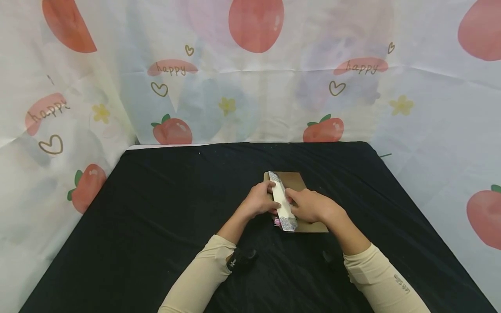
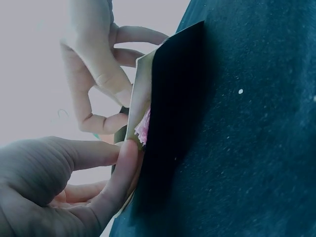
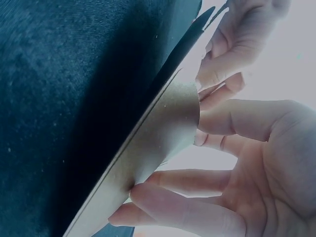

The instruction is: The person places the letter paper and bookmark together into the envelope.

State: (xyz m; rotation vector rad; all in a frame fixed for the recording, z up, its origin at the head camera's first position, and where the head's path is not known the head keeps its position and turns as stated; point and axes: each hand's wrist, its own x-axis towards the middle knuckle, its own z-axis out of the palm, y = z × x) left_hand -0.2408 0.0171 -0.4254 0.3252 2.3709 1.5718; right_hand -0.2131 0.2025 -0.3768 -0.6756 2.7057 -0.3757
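In the head view a brown card (image 1: 309, 228) lies on the black cloth. Along its left side runs a raised cream strip (image 1: 281, 198) with silvery speckled ends. I cannot tell whether the strip is the card's own folded edge. With thumb and fingers, my left hand (image 1: 259, 199) pinches the strip's left side. Opposite it, the fingertips of my right hand (image 1: 311, 204) pinch the card by the strip, and in the right wrist view they meet its curved brown face (image 3: 173, 118). A fringed pink thing (image 2: 143, 128) shows inside the fold in the left wrist view, mostly hidden.
Black cloth (image 1: 176, 208) covers the table under both forearms. A light fabric backdrop (image 1: 250, 104) printed with peaches and hearts stands behind and at both sides. A dark strap device (image 1: 240, 259) is worn on the left wrist.
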